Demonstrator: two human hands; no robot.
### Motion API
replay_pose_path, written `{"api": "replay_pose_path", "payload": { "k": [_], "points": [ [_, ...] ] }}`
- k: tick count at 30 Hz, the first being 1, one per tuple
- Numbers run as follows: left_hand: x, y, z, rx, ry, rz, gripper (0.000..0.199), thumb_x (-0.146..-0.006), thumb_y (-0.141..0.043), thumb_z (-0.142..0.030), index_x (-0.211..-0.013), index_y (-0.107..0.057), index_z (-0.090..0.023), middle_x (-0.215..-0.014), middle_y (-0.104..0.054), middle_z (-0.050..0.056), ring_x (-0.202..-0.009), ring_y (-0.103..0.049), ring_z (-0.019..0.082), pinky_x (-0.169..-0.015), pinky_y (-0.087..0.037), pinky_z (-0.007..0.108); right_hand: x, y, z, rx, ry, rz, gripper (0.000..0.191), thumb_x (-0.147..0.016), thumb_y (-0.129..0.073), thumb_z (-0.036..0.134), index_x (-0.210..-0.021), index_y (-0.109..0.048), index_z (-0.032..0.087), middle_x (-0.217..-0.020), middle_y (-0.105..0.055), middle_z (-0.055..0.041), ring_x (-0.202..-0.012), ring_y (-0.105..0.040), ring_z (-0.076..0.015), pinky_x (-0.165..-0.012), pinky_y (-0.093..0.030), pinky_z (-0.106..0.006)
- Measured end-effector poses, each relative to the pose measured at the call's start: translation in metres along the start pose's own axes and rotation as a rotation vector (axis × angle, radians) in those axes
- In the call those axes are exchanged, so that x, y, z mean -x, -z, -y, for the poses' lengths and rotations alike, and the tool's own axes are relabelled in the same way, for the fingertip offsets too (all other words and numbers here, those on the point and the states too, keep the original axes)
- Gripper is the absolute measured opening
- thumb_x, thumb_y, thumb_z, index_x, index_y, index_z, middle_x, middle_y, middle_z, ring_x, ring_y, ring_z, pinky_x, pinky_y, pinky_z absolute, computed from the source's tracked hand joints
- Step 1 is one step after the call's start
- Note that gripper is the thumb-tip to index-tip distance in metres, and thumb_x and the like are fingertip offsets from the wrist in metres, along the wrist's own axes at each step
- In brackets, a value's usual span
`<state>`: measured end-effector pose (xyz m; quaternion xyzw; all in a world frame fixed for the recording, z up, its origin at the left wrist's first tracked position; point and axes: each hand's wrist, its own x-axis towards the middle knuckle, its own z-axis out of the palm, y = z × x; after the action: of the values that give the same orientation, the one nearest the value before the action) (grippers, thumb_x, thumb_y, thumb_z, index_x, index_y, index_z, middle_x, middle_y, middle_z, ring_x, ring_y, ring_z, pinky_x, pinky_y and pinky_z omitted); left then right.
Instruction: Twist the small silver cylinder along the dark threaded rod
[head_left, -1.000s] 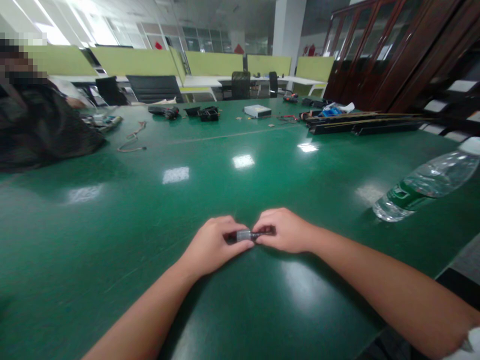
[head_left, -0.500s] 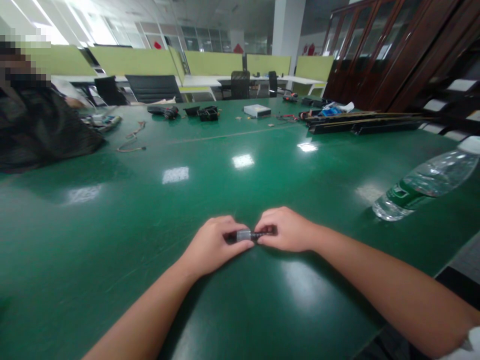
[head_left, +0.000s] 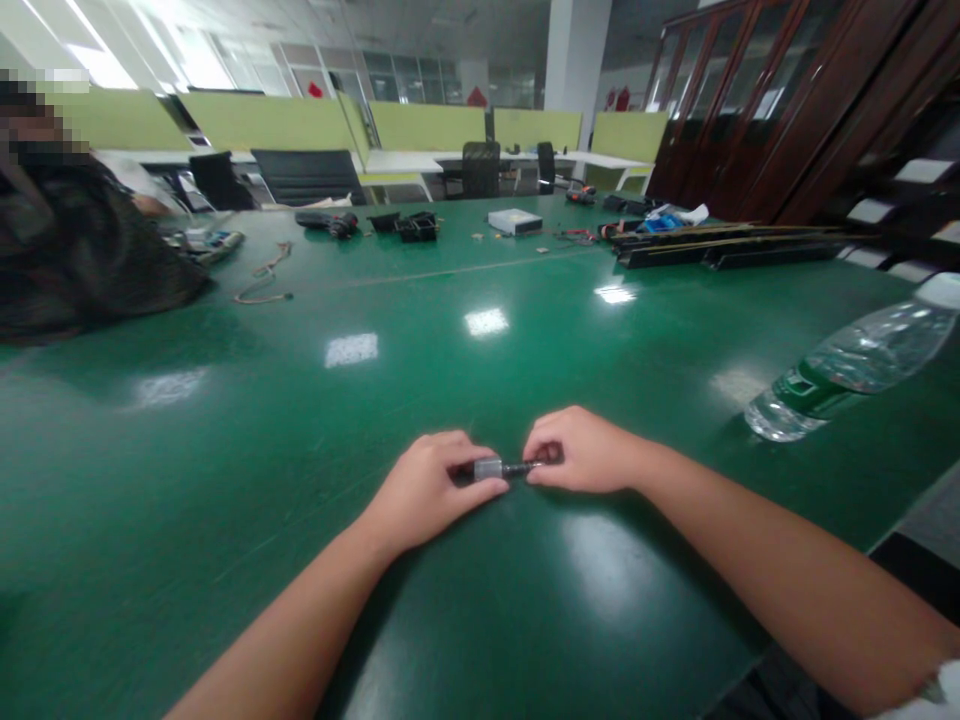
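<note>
Low over the green table [head_left: 420, 370], my left hand [head_left: 435, 490] grips a small dark cylindrical object [head_left: 489, 469] with a grey band, thumb below and fingers above. A thin dark part sticks out of its right end toward my right hand [head_left: 581, 450]. The fingertips of my right hand pinch the far end of that thin part. What the part is, I cannot make out. Both hands are close together, a short gap between their fingertips.
A clear plastic bottle [head_left: 847, 365] with a green label is at the right. Farther back are black channels [head_left: 675, 253], a grey metal box [head_left: 514, 221], black parts [head_left: 416, 227] and a cable [head_left: 262, 275]. Another person in dark clothing [head_left: 82, 250] is at the left.
My right hand has shifted slightly right and away from my left hand, so more of the thin dark part shows between them. My left hand has hardly moved.
</note>
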<state>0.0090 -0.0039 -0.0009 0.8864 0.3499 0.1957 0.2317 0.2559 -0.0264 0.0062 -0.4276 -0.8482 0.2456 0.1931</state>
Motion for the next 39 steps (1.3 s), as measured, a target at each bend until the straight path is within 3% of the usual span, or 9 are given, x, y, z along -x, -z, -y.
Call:
{"api": "replay_pose_path", "payload": {
  "k": [12,21,24,32,36,39],
  "points": [
    [0.001,0.002,0.0,-0.011,0.018,0.021,0.025,-0.087,-0.069,-0.047,-0.098,-0.077,-0.027,-0.081,-0.068,0.0,-0.072,-0.06,0.015,-0.066,-0.041,0.025,0.003,0.009,-0.003,0.037,-0.009,0.05,0.01,-0.077,-0.073,0.024,-0.085,-0.075,0.017,-0.078,-0.068,-0.0014,-0.07,-0.059,-0.0115,-0.064,-0.043,-0.022],
    [0.002,0.003,-0.001,-0.003,0.021,0.019,0.024,-0.087,-0.069,-0.048,-0.097,-0.077,-0.027,-0.081,-0.068,-0.001,-0.072,-0.061,0.015,-0.068,-0.041,0.026,0.01,0.026,-0.012,-0.017,-0.166,0.134,0.012,-0.074,-0.073,0.023,-0.082,-0.075,0.015,-0.072,-0.069,-0.0011,-0.064,-0.06,-0.0117,-0.059,-0.043,-0.022],
    [0.002,0.003,0.0,-0.004,0.024,0.02,0.024,-0.087,-0.069,-0.048,-0.098,-0.077,-0.028,-0.081,-0.068,-0.002,-0.072,-0.061,0.014,-0.067,-0.041,0.025,0.007,0.02,-0.01,-0.042,-0.152,0.113,0.013,-0.074,-0.075,0.025,-0.083,-0.076,0.016,-0.072,-0.068,-0.0009,-0.064,-0.06,-0.0116,-0.059,-0.043,-0.021],
    [0.001,0.003,0.0,-0.017,-0.018,0.022,0.026,-0.085,-0.072,-0.047,-0.098,-0.077,-0.025,-0.079,-0.067,0.0,-0.073,-0.06,0.016,-0.068,-0.039,0.026,-0.014,-0.02,0.003,-0.085,-0.002,-0.091,0.015,-0.076,-0.079,0.024,-0.089,-0.078,0.017,-0.08,-0.072,-0.0025,-0.07,-0.062,-0.0118,-0.066,-0.044,-0.022],
    [0.0,0.005,-0.003,-0.01,-0.015,0.05,0.027,-0.097,-0.057,-0.043,-0.101,-0.077,-0.026,-0.079,-0.067,0.0,-0.074,-0.06,0.015,-0.069,-0.04,0.026,-0.015,-0.022,0.002,-0.105,-0.005,-0.128,0.016,-0.076,-0.079,0.026,-0.089,-0.077,0.016,-0.079,-0.071,-0.002,-0.07,-0.062,-0.0112,-0.065,-0.044,-0.021],
    [-0.001,0.005,-0.003,-0.009,0.008,0.043,0.026,-0.096,-0.058,-0.043,-0.101,-0.077,-0.026,-0.079,-0.068,0.0,-0.073,-0.06,0.015,-0.068,-0.04,0.026,-0.012,-0.019,0.0,-0.116,0.009,-0.12,0.016,-0.077,-0.079,0.026,-0.089,-0.077,0.016,-0.079,-0.07,-0.0019,-0.07,-0.062,-0.0113,-0.065,-0.044,-0.021]
  ]
}}
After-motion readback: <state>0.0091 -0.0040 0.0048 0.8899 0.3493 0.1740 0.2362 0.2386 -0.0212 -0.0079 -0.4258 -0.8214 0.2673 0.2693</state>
